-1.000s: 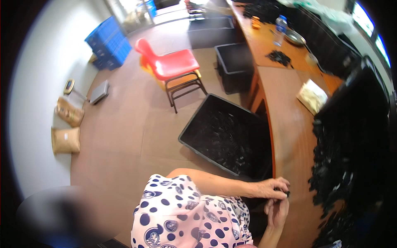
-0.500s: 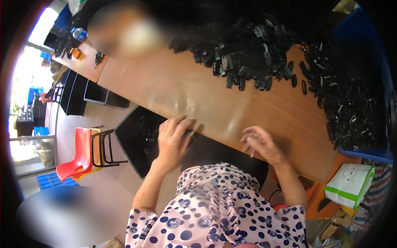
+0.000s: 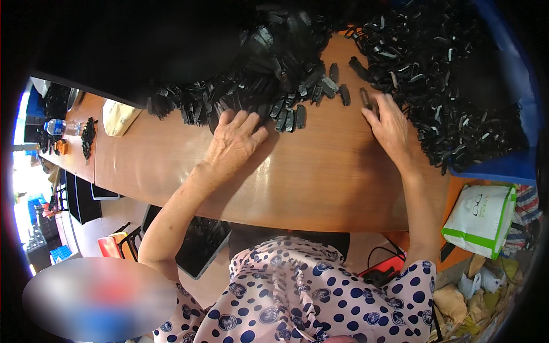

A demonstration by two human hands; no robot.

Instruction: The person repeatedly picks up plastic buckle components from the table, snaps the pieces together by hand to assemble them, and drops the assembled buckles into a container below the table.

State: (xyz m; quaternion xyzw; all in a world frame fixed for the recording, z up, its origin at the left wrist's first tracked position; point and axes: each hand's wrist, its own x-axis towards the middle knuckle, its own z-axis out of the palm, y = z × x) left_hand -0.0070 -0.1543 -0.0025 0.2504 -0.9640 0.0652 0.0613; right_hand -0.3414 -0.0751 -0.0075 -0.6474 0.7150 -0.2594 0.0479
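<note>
My left hand (image 3: 235,137) lies palm down at the near edge of a heap of small black plastic parts (image 3: 300,86). Its fingers are spread and bent, their tips against the parts; what lies under the palm is hidden. Farther right, my right hand (image 3: 391,127) hovers low over the table beside a second black heap (image 3: 457,108). Thumb and fingers are apart, close to a single black plastic part (image 3: 365,97) on the wood. I see no part firmly gripped. Another loose black part (image 3: 343,95) lies slightly left of it.
The brown wooden table (image 3: 309,183) extends between the heaps and me. A blue bin (image 3: 497,166) borders the right heap. Below it stands a white and green bag (image 3: 480,220). A dark tray (image 3: 200,240) with black parts sits below the table's near edge. A bottle (image 3: 55,127) stands far left.
Both hands have moved from the table's near edge forward to the black parts, the left to the middle heap, the right beside a loose part. The view has turned right.
</note>
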